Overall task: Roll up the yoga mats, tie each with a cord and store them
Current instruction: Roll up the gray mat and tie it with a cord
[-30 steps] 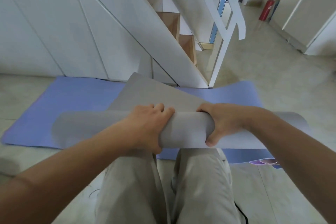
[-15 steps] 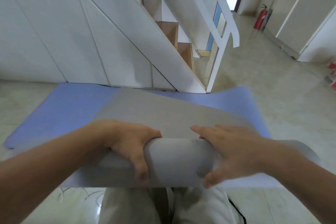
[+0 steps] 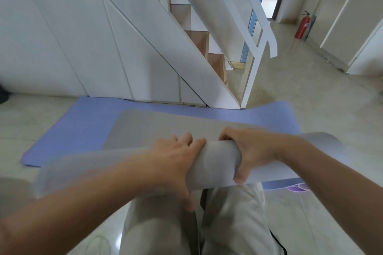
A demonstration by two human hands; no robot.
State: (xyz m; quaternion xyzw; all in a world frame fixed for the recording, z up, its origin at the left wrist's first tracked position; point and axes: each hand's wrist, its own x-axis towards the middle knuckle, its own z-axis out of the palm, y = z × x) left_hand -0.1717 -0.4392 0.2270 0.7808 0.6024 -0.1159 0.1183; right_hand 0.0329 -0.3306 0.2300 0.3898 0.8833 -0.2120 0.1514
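Left hand [image 3: 176, 161] and right hand [image 3: 250, 151] curl round the grey mat [image 3: 217, 161] mid-roll. We judge it light, soft, springy; hold firmly there, or turns loosen.

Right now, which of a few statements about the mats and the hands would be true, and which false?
1. The left hand and the right hand both grip the roll of the grey mat. True.
2. The grey mat is fully rolled. False: part of it lies unrolled ahead of the hands.
3. The blue mat is rolled up. False: it lies flat on the floor.
4. A red fire extinguisher stands by the far wall. True.
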